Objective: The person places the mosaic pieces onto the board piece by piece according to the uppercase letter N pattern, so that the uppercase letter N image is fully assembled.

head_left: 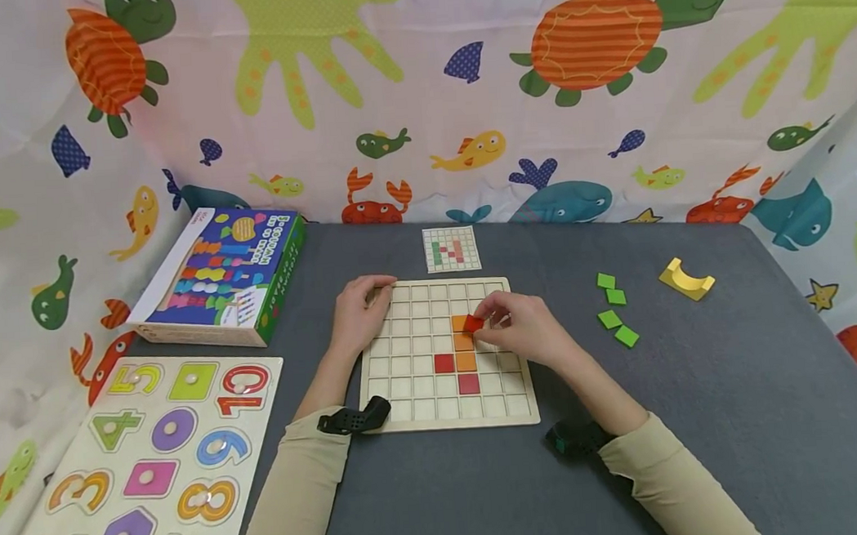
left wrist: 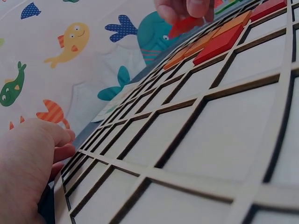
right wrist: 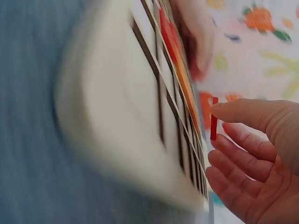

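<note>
In the head view, a pale wooden grid board lies in the middle of the table. Orange square tiles form a column in it, with a red tile to their left and another red tile below. My right hand pinches a further red square tile over the column's upper end. The right wrist view shows this tile edge-on between thumb and fingertip. At the board's upper left edge rests my left hand, its fingers loosely bent against the rim.
A small pattern card lies beyond the board. Several green tiles and a yellow arched block are to the right. On the left are a game box and a number-and-shape puzzle board. A printed curtain hangs behind the table.
</note>
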Demonstrator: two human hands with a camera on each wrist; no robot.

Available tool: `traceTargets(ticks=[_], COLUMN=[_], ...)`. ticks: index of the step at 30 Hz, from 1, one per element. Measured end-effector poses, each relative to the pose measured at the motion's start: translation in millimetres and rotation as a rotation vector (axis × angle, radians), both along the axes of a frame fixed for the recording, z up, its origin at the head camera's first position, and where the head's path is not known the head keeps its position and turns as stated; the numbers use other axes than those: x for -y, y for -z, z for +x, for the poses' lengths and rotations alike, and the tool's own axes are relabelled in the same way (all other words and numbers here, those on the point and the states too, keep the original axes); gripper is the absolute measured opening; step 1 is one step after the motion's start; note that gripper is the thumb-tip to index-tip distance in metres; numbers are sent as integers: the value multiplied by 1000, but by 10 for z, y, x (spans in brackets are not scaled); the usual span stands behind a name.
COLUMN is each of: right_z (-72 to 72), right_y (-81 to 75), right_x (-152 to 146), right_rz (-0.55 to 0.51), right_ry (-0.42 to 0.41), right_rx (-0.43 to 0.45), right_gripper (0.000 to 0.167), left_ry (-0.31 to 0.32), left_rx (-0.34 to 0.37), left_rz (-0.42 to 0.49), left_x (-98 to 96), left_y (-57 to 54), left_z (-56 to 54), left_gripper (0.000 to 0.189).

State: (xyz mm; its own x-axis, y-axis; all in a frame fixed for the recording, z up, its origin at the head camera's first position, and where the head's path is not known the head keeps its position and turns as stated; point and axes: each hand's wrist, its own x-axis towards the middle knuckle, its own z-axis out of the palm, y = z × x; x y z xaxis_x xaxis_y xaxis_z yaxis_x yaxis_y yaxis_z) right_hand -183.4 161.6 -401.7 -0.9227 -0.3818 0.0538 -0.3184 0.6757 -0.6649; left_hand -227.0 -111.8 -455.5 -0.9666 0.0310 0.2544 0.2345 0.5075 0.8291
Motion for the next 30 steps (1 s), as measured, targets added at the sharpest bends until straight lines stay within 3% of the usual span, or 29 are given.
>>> traceTargets(ticks=[5, 13, 20, 30], right_z=[39, 60, 38, 50], right_y=[26, -23, -12, 30], right_x=[297, 565, 661, 665], right_rz=[29, 113, 176, 146], right_ry=[-107, -203, -217, -214], right_rx=[-14, -111, -126, -125], right_gripper=[21, 18, 14, 14], left_ry=[-2, 2, -6, -7], left_rx=[2, 1, 1, 5], left_rz=[-8, -15, -15, -25], left_x=[-5, 1, -1, -2], left_y=[-5, 8, 12, 10], left_z=[-4, -6, -10, -7], left_gripper=[22, 23, 22, 22])
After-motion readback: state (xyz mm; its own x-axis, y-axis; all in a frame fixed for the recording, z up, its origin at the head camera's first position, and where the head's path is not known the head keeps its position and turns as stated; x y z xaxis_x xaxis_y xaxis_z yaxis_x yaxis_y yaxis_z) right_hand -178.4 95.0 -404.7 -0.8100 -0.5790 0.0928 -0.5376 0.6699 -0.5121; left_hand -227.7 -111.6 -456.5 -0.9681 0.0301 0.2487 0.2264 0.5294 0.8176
